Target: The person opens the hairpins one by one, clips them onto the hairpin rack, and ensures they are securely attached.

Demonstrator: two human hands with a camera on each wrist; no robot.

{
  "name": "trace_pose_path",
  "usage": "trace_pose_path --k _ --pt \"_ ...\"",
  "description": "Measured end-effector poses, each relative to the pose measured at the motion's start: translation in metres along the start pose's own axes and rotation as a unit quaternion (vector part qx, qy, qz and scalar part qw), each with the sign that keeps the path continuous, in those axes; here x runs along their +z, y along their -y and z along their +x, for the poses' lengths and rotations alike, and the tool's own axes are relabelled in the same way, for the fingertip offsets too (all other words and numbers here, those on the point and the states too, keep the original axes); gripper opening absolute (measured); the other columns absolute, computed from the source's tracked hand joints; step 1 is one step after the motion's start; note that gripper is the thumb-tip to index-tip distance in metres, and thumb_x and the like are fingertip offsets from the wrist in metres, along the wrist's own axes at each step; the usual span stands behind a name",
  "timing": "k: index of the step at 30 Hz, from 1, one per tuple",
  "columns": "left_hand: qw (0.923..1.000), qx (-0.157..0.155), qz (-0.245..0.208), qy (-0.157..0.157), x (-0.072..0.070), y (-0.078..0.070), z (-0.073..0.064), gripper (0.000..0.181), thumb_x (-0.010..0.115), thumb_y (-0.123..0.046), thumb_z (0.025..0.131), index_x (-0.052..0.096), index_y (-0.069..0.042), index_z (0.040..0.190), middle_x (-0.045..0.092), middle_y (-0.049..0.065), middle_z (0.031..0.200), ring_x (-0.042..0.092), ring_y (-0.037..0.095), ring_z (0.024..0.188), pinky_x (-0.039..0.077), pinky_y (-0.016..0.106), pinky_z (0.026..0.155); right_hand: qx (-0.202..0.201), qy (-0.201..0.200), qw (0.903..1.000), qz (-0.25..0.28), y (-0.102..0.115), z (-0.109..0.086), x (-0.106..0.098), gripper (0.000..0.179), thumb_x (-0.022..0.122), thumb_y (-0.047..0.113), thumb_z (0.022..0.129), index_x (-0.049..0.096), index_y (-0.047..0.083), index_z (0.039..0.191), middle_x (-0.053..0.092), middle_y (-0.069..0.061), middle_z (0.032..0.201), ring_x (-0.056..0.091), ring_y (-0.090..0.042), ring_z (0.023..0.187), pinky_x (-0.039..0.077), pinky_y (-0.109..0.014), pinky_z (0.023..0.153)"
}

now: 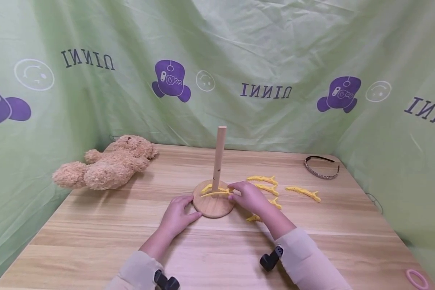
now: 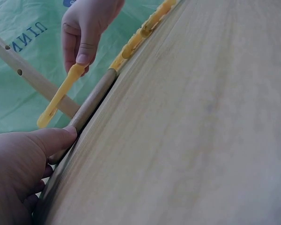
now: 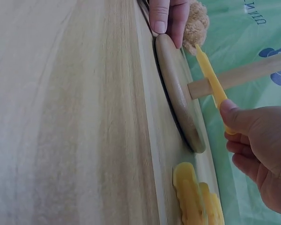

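Note:
A wooden stand has a round base (image 1: 214, 210) with an upright post (image 1: 219, 155) that has small holes. My left hand (image 1: 176, 215) holds the base's left rim, thumb at the near side and fingers around the left edge. My right hand (image 1: 251, 197) pinches a yellow hair clip (image 3: 210, 75) by one end, between thumb and fingers. The clip reaches left over the base and crosses low on the post in the head view. Right of the base lie several more yellow clips (image 1: 262, 179), some partly hidden by my right hand and forearm.
A tan teddy bear (image 1: 110, 165) lies at the back left of the wooden table (image 1: 94, 237). One yellow clip (image 1: 303, 192) lies farther right. A glittery headband (image 1: 320, 174) is at the back right, a pink ring (image 1: 417, 278) at the front right. Green curtains (image 1: 210, 36) enclose the table.

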State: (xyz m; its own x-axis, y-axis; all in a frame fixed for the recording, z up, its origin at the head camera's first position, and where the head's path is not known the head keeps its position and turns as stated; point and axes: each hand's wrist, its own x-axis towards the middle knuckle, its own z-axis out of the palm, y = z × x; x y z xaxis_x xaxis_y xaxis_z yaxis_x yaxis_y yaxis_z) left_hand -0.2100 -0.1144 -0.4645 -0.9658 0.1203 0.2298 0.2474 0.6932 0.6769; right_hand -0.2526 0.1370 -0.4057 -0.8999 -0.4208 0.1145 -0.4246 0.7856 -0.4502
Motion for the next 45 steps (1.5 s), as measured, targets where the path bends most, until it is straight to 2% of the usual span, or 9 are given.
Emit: trace_pose_path --k 6,12,16,25,30,36,41,45 --pt "1.0 -0.008 -0.004 -0.001 0.002 0.0 0.001 0.062 0.08 -0.026 0.078 0.061 0.006 0.127 0.062 0.022 0.13 0.052 0.039 0.127 0.039 0.052 0.112 0.006 0.0 0.9993 0.036 -0.006 -0.007 -0.002 0.047 0.071 0.022 0.089 0.06 0.003 0.132 0.063 -0.017 0.131 0.056 -0.035 0.125 0.045 -0.05 0.108" --pt "0.9999 -0.014 -0.005 0.0 0.002 0.0 0.001 0.062 0.08 -0.027 0.079 0.06 0.005 0.128 0.061 0.021 0.131 0.051 0.039 0.128 0.038 0.052 0.112 0.033 -0.018 0.9985 0.039 -0.023 -0.019 -0.01 0.053 0.072 0.027 0.089 0.058 0.005 0.135 0.059 -0.017 0.137 0.054 -0.037 0.129 0.043 -0.052 0.109" --pt "0.9999 -0.014 -0.003 -0.001 0.001 0.0 0.001 0.063 0.08 -0.027 0.078 0.059 0.005 0.128 0.062 0.022 0.13 0.051 0.04 0.127 0.039 0.052 0.112 0.041 -0.037 0.9981 0.029 -0.044 -0.029 -0.021 0.051 0.071 0.023 0.09 0.057 0.003 0.135 0.057 -0.02 0.137 0.051 -0.041 0.129 0.041 -0.057 0.109" --pt "0.9998 -0.017 -0.004 -0.003 0.001 0.0 0.0 0.063 0.08 -0.027 0.079 0.059 0.005 0.129 0.061 0.022 0.13 0.051 0.04 0.127 0.039 0.052 0.112 0.119 -0.083 0.9891 0.025 -0.106 -0.059 -0.054 0.058 0.067 0.025 0.091 0.048 0.0 0.14 0.04 -0.028 0.148 0.036 -0.052 0.135 0.028 -0.067 0.112" --pt "0.9999 -0.015 -0.006 -0.003 0.002 -0.001 0.0 0.062 0.08 -0.027 0.079 0.059 0.005 0.129 0.061 0.022 0.13 0.051 0.04 0.127 0.039 0.052 0.112 0.181 -0.077 0.9794 0.046 -0.146 -0.08 -0.073 0.066 0.064 0.025 0.093 0.036 -0.004 0.146 0.029 -0.035 0.151 0.028 -0.057 0.136 0.023 -0.071 0.111" --pt "0.9998 -0.018 -0.004 -0.002 0.002 0.0 0.0 0.064 0.08 -0.029 0.079 0.058 0.004 0.13 0.061 0.022 0.131 0.051 0.04 0.127 0.039 0.052 0.112 0.224 -0.06 0.9715 0.048 -0.187 -0.102 -0.082 0.078 0.065 0.027 0.092 0.025 -0.012 0.147 0.028 -0.043 0.144 0.028 -0.06 0.131 0.024 -0.07 0.11" --pt "0.9998 -0.014 0.015 -0.003 0.003 0.0 0.001 0.07 0.079 -0.035 0.079 0.055 0.002 0.134 0.059 0.021 0.134 0.05 0.04 0.129 0.038 0.054 0.112 0.248 -0.027 0.968 0.032 -0.202 -0.109 -0.081 0.084 0.063 0.038 0.094 0.025 -0.016 0.145 0.027 -0.044 0.145 0.027 -0.06 0.132 0.024 -0.068 0.111" --pt "0.9995 -0.003 0.032 -0.002 0.004 0.0 0.002 0.07 0.078 -0.037 0.08 0.057 0.003 0.133 0.059 0.02 0.134 0.049 0.04 0.129 0.038 0.053 0.112 0.234 -0.031 0.9717 0.014 -0.204 -0.113 -0.08 0.073 0.061 0.035 0.096 0.035 -0.015 0.141 0.035 -0.044 0.14 0.033 -0.06 0.129 0.029 -0.068 0.109"
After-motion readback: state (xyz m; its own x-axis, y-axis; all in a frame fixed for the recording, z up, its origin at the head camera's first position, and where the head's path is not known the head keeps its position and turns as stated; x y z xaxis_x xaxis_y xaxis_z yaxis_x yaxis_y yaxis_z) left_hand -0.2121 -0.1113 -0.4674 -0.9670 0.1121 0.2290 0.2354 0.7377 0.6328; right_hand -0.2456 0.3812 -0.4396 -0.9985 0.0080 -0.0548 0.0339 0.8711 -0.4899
